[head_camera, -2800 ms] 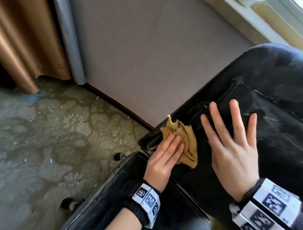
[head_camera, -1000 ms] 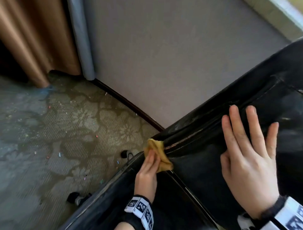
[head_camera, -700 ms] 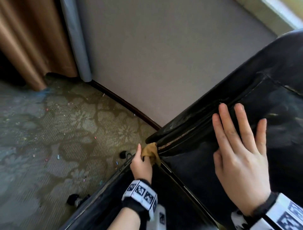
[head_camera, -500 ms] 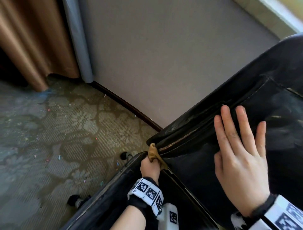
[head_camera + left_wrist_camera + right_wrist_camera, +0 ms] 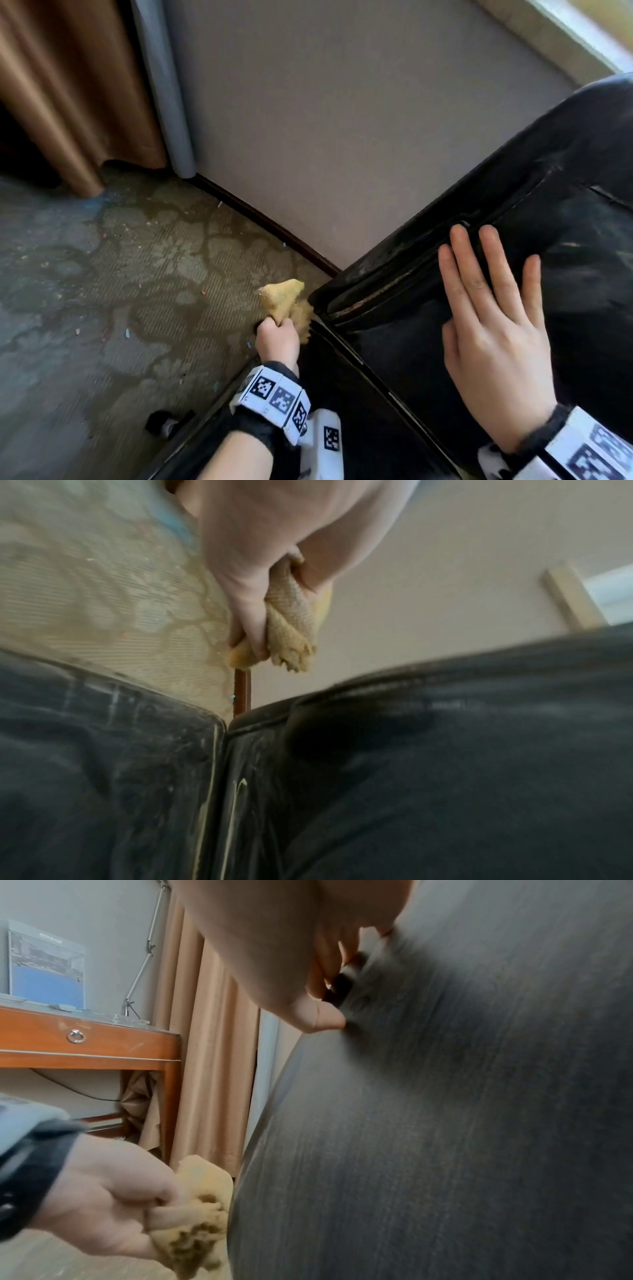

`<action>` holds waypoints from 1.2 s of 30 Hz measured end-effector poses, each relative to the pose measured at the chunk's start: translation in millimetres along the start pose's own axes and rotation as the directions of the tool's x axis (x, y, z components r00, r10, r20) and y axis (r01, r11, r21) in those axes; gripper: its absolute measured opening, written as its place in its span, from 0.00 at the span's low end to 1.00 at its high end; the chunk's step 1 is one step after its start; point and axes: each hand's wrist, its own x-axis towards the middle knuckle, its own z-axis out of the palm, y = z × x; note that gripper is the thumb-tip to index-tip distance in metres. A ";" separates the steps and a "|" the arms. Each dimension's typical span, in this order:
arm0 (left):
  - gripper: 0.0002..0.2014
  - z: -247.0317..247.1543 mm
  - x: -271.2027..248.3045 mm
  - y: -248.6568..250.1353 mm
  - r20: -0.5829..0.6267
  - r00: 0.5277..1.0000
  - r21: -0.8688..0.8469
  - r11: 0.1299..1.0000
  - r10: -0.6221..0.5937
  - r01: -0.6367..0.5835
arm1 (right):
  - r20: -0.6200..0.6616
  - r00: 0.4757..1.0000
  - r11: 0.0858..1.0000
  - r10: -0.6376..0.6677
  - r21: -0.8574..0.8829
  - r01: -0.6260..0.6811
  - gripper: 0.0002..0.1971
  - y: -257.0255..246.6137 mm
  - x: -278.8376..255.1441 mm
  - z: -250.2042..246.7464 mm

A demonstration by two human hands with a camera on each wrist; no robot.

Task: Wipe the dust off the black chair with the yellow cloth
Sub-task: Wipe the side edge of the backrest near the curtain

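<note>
From the head view, the left hand [image 5: 278,337] is curled tight around one yellow cloth [image 5: 283,301], its grip closed on the bunched fabric just off the corner of the black chair [image 5: 428,342]; a loose flap of the cloth pokes up over the patterned carpet [image 5: 102,291], and its other side sits right against the chair's corner, where two panels meet. The right hand [image 5: 493,342] lies flat on the chair's black surface, four fingers straight and slightly spread, thumb tucked along the side, its grip open and holding nothing. One brown curtain [image 5: 61,96] hangs at the top left beside the grey wall [image 5: 325,102]. In the left wrist view, the fingers [image 5: 246,610] wrap the cloth [image 5: 291,623], which hangs in two ragged ends above the seam between two dusty, streaked chair panels [image 5: 445,764]. In the right wrist view, the right hand's thumb tip [image 5: 325,1018] presses the chair's grey-streaked surface [image 5: 445,1123], while lower left the left hand [image 5: 103,1204] clutches the crumpled cloth [image 5: 198,1218] just beside the chair's edge. One wooden desk [image 5: 103,1045] with a single ring-pull drawer stands behind.
</note>
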 end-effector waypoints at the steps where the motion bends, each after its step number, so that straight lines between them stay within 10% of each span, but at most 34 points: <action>1: 0.12 7.5 -5.0 5.6 0.034 0.999 0.069 0.998 0.009 -0.012 | -0.001 1.000 1.000 0.006 0.001 -0.006 0.33 -1.0 -0.2 0.2; 6: 0.11 23.7 -38.3 8.9 0.181 0.981 0.159 0.982 0.070 -0.099 | 0.016 1.000 1.000 0.014 0.000 -0.014 0.33 -1.0 -0.5 0.4; 12: 0.10 -9.6 -71.3 73.6 0.162 0.896 0.045 0.903 0.414 -0.426 | 0.043 0.998 0.999 0.035 0.020 -0.035 0.33 -1.9 -0.1 -3.0; 21: 0.24 35.3 -56.2 47.1 0.407 0.388 -0.032 0.437 0.827 -0.899 | 0.066 0.997 0.999 0.034 0.028 -0.036 0.34 0.2 0.1 -2.5; 23: 0.27 33.0 -38.7 28.1 0.429 0.400 -0.001 0.444 0.810 -0.896 | 0.069 0.997 0.999 0.042 0.017 -0.043 0.33 0.5 -0.4 -1.0; 27: 0.17 18.3 -11.5 15.2 0.541 0.619 0.306 0.552 0.570 -0.776 | 0.073 0.996 0.999 0.051 0.015 -0.052 0.33 2.4 -1.3 -1.4; 29: 0.18 11.2 -4.5 21.0 0.585 0.646 0.358 0.559 0.491 -0.748 | 0.069 0.997 0.999 0.039 0.014 -0.040 0.33 2.1 -0.3 -1.9; 33: 0.23 11.4 -37.2 72.4 0.361 0.609 0.121 0.612 0.706 -0.781 | 0.076 0.996 0.999 0.036 0.028 -0.038 0.33 1.2 0.0 -2.7; 36: 0.24 30.8 -84.1 101.2 0.363 0.361 -0.153 0.437 0.859 -0.886 | 0.083 0.996 0.998 0.042 0.034 -0.045 0.32 3.1 -2.1 -2.4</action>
